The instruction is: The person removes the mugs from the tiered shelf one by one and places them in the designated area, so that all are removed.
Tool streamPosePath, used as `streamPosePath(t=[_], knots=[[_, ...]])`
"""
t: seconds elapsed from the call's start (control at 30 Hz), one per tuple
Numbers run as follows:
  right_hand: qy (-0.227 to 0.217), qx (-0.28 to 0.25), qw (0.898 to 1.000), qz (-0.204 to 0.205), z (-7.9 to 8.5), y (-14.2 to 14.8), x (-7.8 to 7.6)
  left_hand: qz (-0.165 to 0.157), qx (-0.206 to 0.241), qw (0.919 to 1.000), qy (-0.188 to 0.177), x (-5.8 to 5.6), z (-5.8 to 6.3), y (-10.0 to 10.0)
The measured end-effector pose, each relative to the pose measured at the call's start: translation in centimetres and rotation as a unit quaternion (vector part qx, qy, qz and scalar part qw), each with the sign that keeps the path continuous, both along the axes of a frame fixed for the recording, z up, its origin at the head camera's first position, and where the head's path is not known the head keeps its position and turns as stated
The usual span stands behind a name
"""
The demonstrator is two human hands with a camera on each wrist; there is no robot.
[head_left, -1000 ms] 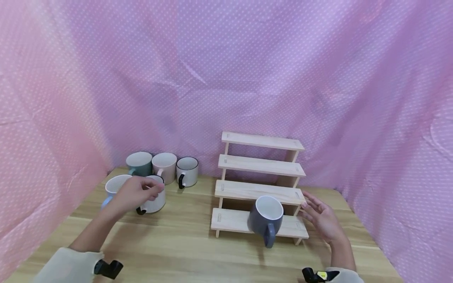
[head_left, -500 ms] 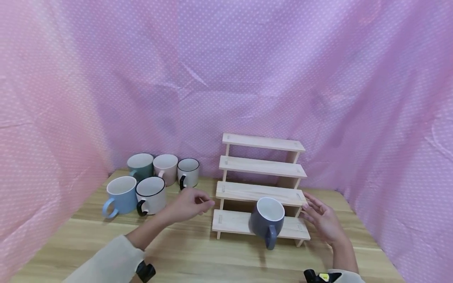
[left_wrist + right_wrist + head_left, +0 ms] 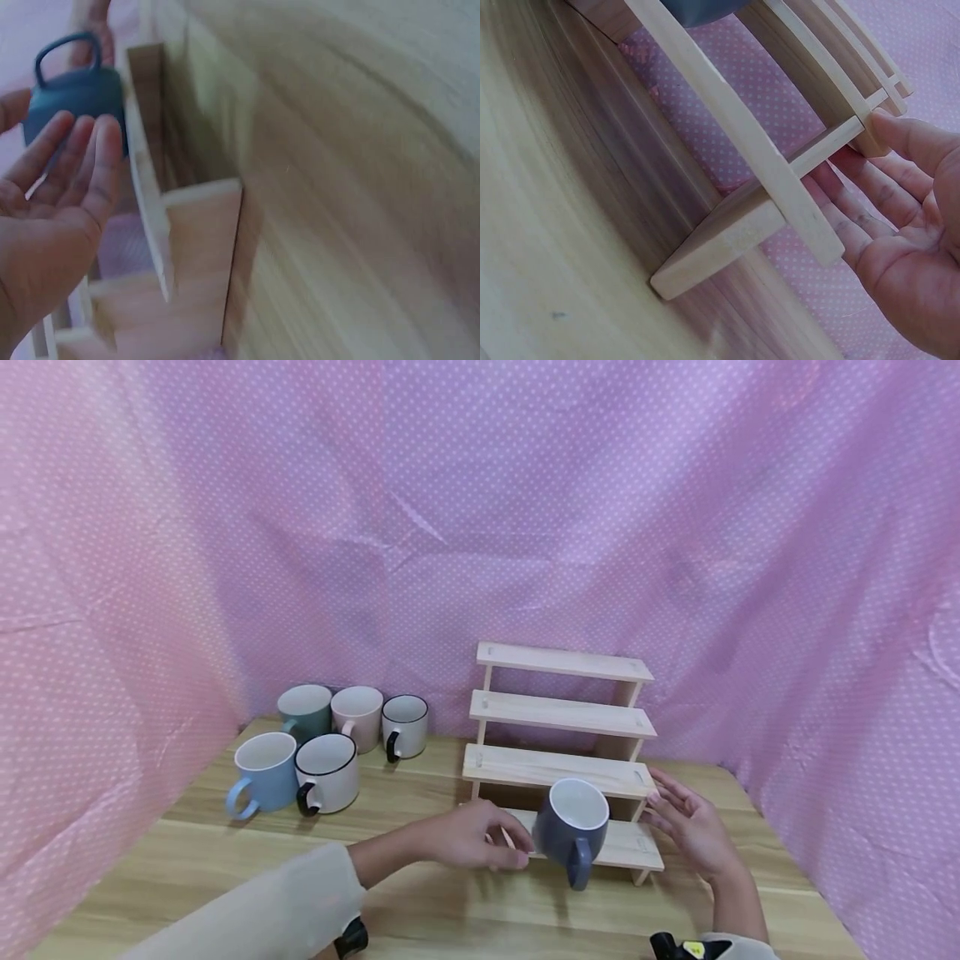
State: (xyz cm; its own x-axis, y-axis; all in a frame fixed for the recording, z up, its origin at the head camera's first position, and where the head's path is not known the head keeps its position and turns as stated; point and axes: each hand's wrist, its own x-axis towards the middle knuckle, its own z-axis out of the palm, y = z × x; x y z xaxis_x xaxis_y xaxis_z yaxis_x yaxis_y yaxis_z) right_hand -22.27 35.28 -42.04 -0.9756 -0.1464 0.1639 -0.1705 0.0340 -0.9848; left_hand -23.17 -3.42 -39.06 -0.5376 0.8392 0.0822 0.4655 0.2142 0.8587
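Observation:
A dark grey mug point(image 3: 558, 832) with a white inside stands on the lowest tier of a four-step wooden display stand point(image 3: 558, 714). Its handle faces the front. My left hand point(image 3: 472, 837) is just left of the mug, fingers loosely bent and thumb apart, holding nothing. In the left wrist view, the fingers point(image 3: 67, 161) spread beside the mug point(image 3: 79, 94), with a gap still visible at the thumb. My right hand point(image 3: 693, 833) holds the stand's right end, at the second tier from the bottom. The right wrist view has the thumb point(image 3: 911, 139) on that tier's corner and the fingers behind it.
At the table's left stand a light blue mug point(image 3: 270, 777), a white mug with black rim point(image 3: 333, 781), a green mug point(image 3: 309, 717), a pale pink mug point(image 3: 363, 722) and a smaller white mug point(image 3: 408, 731). A pink dotted curtain point(image 3: 420, 568) hangs behind the wooden table point(image 3: 420, 910).
My left hand has moved right, from above the mugs at the left across to the dark grey mug. The right hand stays at the stand's right end.

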Motion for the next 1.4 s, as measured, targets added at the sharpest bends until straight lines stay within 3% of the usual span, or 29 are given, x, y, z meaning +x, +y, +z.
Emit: streamPosePath(t=[0.17, 0.27, 0.47, 0.57, 0.73, 0.83, 0.97, 1.1, 1.3, 1.4], knots=[[-0.002, -0.004, 1.000, -0.004, 0.1, 0.2, 0.2, -0.064, 0.024, 0.9932, -0.095, 0.9, -0.2, 1.9], [-0.001, -0.002, 1.000, -0.002, 0.0, 0.2, 0.1, -0.093, 0.032, 0.9866, -0.131, 1.2, -0.4, 2.5], [-0.002, -0.002, 1.000, -0.002, 0.0, 0.1, 0.0, -0.099, 0.031, 0.9861, -0.130, 1.6, -0.9, 3.3], [-0.002, -0.006, 1.000, -0.004, 0.1, 0.1, 0.0, -0.094, 0.035, 0.9829, -0.155, 1.8, -0.9, 3.8], [-0.006, -0.006, 1.000, -0.002, 0.1, 0.1, 0.1, -0.115, 0.055, 0.9635, -0.235, 2.0, -0.8, 4.5], [-0.005, -0.004, 1.000, -0.004, 0.1, 0.0, 0.1, -0.139, 0.061, 0.9526, -0.263, 2.0, -0.9, 4.7], [-0.002, 0.000, 1.000, -0.005, 0.2, -0.1, 0.1, -0.157, 0.060, 0.9452, -0.280, 1.8, -0.9, 4.8], [-0.002, 0.011, 1.000, -0.009, 0.2, -0.1, 0.1, -0.158, 0.059, 0.9460, -0.277, 1.7, -0.8, 4.7], [-0.007, 0.020, 1.000, -0.014, 0.2, 0.0, 0.1, -0.129, 0.061, 0.9578, -0.249, 1.6, -0.6, 4.0], [-0.007, 0.020, 1.000, -0.010, 0.2, 0.1, 0.1, -0.114, 0.069, 0.9565, -0.259, 1.4, -0.6, 3.5]])
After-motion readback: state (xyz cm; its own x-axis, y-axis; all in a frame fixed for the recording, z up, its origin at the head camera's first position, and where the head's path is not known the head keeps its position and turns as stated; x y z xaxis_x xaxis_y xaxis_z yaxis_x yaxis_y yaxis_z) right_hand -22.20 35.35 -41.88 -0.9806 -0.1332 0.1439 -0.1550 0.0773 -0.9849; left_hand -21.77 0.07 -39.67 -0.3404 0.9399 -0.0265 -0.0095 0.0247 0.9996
